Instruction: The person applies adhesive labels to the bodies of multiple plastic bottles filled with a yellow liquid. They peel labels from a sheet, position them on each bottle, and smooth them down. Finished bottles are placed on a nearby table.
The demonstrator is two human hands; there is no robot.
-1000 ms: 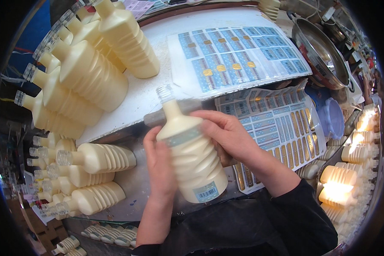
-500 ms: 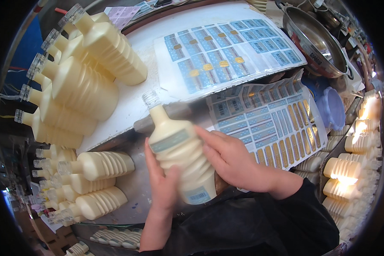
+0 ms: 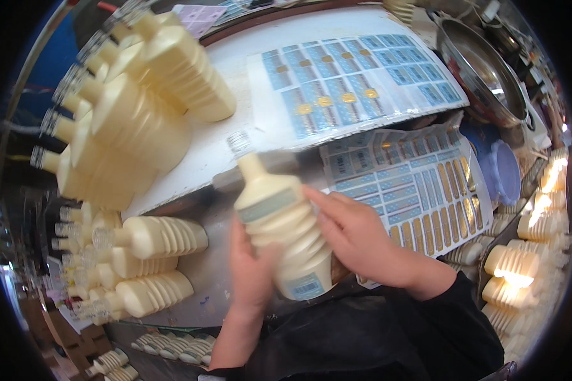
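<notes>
A cream-coloured ribbed bottle [image 3: 285, 219] with a clear threaded neck is tilted in front of me, held between both hands. It carries a grey-green strip label [image 3: 271, 206] across its shoulder and a small blue barcode label [image 3: 305, 286] near its base. My left hand [image 3: 251, 270] is closed round the bottle's left side, its thumb blurred across the front. Against the right side rests my right hand [image 3: 356, 238], its fingertips at the strip label's end and its thumb on the ribs. Behind the right hand lies a label sheet [image 3: 397, 190] with blue and gold stickers.
Another label sheet [image 3: 362, 79] lies on the white raised board [image 3: 235, 79]. Similar bottles [image 3: 140, 136] stand at the left, and more bottles [image 3: 156, 293] lie below them. At the right are a metal pan [image 3: 483, 70], a blue-violet tub [image 3: 503, 171] and rows of bottles [image 3: 513, 257].
The view has shifted a little, so the scene sits slightly further right. Both hands remain on the bottle, and the left thumb stays blurred on its front.
</notes>
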